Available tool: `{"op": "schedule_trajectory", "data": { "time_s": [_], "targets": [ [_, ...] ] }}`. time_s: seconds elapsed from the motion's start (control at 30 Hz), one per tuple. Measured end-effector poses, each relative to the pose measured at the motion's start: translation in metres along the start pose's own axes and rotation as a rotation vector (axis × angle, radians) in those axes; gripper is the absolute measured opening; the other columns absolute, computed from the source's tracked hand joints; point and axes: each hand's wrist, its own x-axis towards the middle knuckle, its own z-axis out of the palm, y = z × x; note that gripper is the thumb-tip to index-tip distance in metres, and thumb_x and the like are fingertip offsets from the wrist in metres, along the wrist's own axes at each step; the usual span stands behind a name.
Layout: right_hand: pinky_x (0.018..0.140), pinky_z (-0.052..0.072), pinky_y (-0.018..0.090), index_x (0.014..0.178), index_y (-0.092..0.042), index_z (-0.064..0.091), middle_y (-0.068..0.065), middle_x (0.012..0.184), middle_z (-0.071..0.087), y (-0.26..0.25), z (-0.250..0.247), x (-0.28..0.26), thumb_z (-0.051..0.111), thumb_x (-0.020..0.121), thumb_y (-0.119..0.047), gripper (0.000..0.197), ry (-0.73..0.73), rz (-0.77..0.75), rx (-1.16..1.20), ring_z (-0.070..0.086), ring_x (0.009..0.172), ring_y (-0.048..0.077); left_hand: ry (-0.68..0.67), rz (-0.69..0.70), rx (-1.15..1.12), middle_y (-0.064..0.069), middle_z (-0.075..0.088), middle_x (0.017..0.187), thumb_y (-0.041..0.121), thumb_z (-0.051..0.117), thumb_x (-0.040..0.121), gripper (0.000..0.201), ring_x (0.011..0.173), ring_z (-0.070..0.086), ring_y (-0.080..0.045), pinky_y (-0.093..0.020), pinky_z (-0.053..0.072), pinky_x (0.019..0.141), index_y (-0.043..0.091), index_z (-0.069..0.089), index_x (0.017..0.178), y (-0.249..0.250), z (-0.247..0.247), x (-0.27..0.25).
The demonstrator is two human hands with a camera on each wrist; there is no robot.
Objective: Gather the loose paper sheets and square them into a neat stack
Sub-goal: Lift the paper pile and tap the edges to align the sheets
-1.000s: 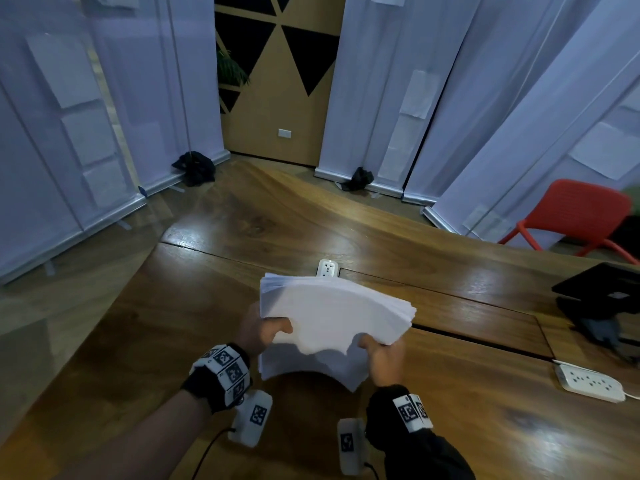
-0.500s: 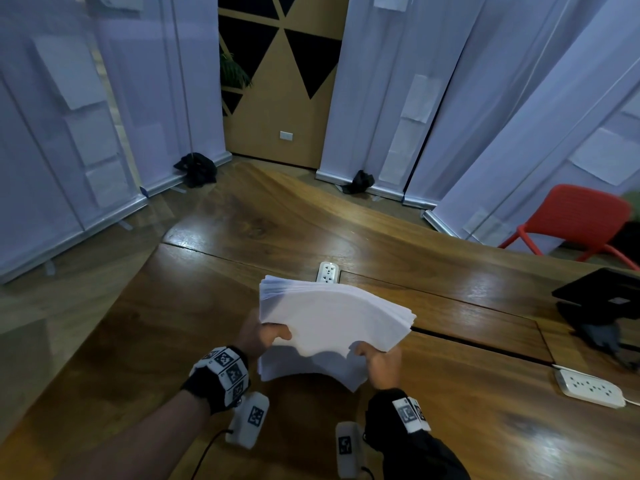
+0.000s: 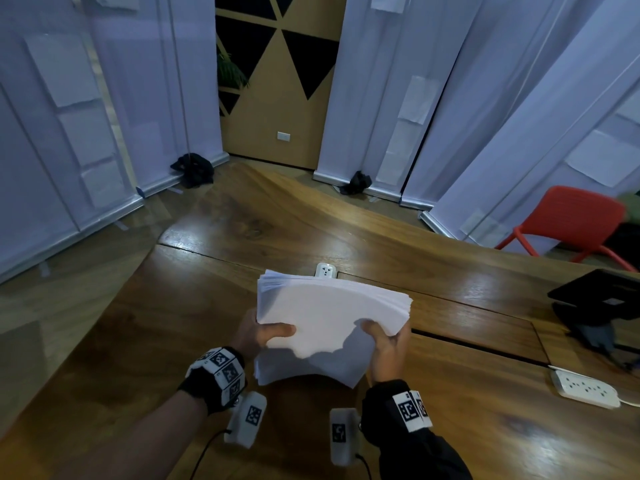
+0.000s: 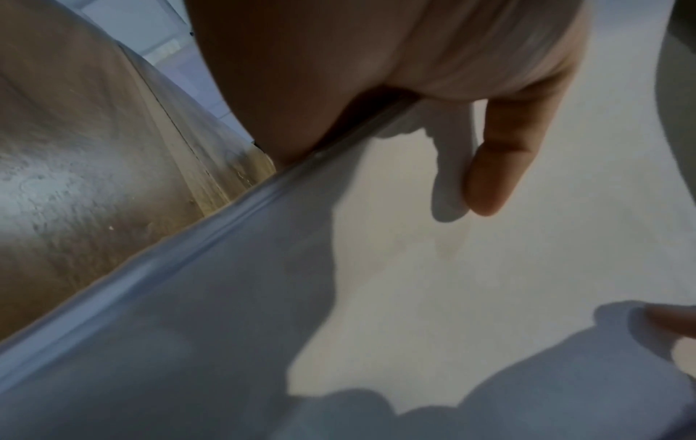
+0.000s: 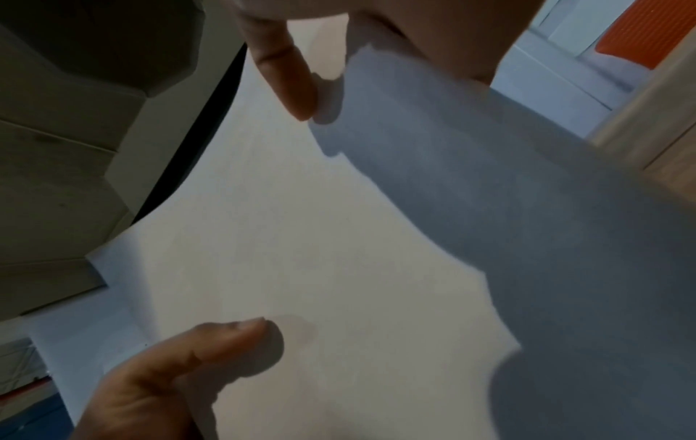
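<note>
Gripping paper stack (image 3: 332,306) between left hand (image 3: 258,336) and right hand (image 3: 386,344), thumbs on top, above table (image 3: 145,327).

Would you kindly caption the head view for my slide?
Both hands, left hand and right hand, hold a paper stack above a wooden table.

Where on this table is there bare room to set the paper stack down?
The wooden table is bare to the left of the left hand, out to its left edge. Another bare patch lies right of the right hand, before the white power strip. It is crowded beyond the paper stack, by the table socket, and around the black stand.
</note>
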Motion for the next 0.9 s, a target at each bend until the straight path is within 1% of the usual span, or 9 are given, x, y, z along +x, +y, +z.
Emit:
{"op": "schedule_trajectory", "data": {
  "time_s": [0.07,0.13,0.2,0.27,0.33,0.47,0.6,0.7,0.9],
  "targets": [
    [0.084,0.052,0.038,0.107,-0.034,0.055,-0.001,0.103,0.068,-0.001,0.003,-0.001,0.07,0.076,-0.002,0.047,-0.015,-0.029,-0.001,0.067,0.098,0.019,0.001,-0.004,-0.044,0.002,0.077,0.085,0.024,0.081,0.042,0.054,0.083,0.072,-0.013,-0.025,0.058,0.065,0.017,0.068,0.095,-0.001,0.0,0.0],
    [0.089,0.052,0.045,0.105,-0.039,0.057,-0.002,0.104,0.069,-0.006,0.007,-0.003,0.076,0.074,-0.032,0.037,-0.021,-0.034,0.022,0.065,0.104,0.027,0.009,-0.007,-0.08,-0.001,0.076,0.087,0.024,0.079,0.043,0.054,0.084,0.072,-0.017,-0.031,0.059,0.068,0.017,0.068,0.095,-0.002,0.001,0.0],
    [0.09,0.052,0.045,0.105,-0.04,0.058,-0.004,0.104,0.069,-0.011,0.011,-0.006,0.073,0.061,-0.066,0.054,0.012,-0.065,0.032,0.065,0.104,0.027,0.034,-0.007,-0.089,-0.001,0.076,0.085,0.026,0.078,0.041,0.054,0.083,0.071,-0.019,-0.034,0.058,0.069,0.016,0.068,0.093,-0.002,0.001,0.001],
    [0.087,0.051,0.041,0.104,-0.038,0.058,-0.009,0.099,0.067,-0.018,0.015,-0.007,0.064,0.062,-0.073,0.055,0.048,-0.111,0.037,0.066,0.093,0.014,0.054,0.007,-0.082,0.001,0.076,0.08,0.026,0.076,0.038,0.055,0.079,0.071,-0.017,-0.031,0.057,0.066,0.016,0.068,0.091,-0.003,0.001,0.001],
    [0.082,0.047,0.034,0.107,-0.027,0.058,-0.009,0.094,0.062,-0.023,0.015,-0.005,0.061,0.071,-0.067,0.054,0.077,-0.145,0.035,0.062,0.078,0.004,0.06,0.015,-0.076,0.001,0.076,0.079,0.026,0.075,0.038,0.054,0.078,0.071,-0.016,-0.032,0.057,0.067,0.017,0.067,0.091,-0.005,0.001,0.0],
    [0.073,0.048,0.041,0.094,-0.02,0.055,0.007,0.087,0.064,-0.024,0.013,-0.003,0.067,0.071,-0.053,0.042,0.108,-0.169,-0.022,0.062,0.084,0.027,0.069,0.038,-0.078,-0.001,0.074,0.083,0.027,0.075,0.038,0.054,0.079,0.07,-0.016,-0.03,0.057,0.067,0.017,0.067,0.091,-0.006,0.002,-0.001],
    [0.076,0.043,0.025,0.089,-0.028,0.053,-0.001,0.086,0.057,-0.027,0.011,-0.003,0.062,0.075,-0.04,0.02,0.11,-0.234,-0.046,0.055,0.085,0.014,0.063,0.036,-0.076,0.0,0.075,0.078,0.027,0.075,0.039,0.051,0.075,0.071,-0.014,-0.027,0.058,0.065,0.016,0.068,0.088,-0.004,0.002,-0.004],
    [0.075,0.043,0.012,0.089,-0.024,0.054,-0.004,0.086,0.055,-0.028,0.01,-0.002,0.057,0.082,-0.025,0.008,0.115,-0.306,-0.04,0.054,0.083,0.007,0.049,0.031,-0.078,0.004,0.076,0.073,0.027,0.074,0.039,0.048,0.07,0.071,-0.01,-0.023,0.058,0.062,0.015,0.067,0.084,0.0,0.004,-0.007],
    [0.071,0.042,0.007,0.074,-0.019,0.053,-0.005,0.073,0.053,-0.031,0.012,-0.002,0.053,0.084,-0.027,0.013,0.127,-0.287,-0.01,0.052,0.074,0.005,0.046,0.019,-0.101,0.005,0.075,0.07,0.027,0.072,0.036,0.05,0.067,0.071,-0.008,-0.021,0.057,0.059,0.016,0.066,0.085,0.004,0.007,-0.01]
  ]
}}
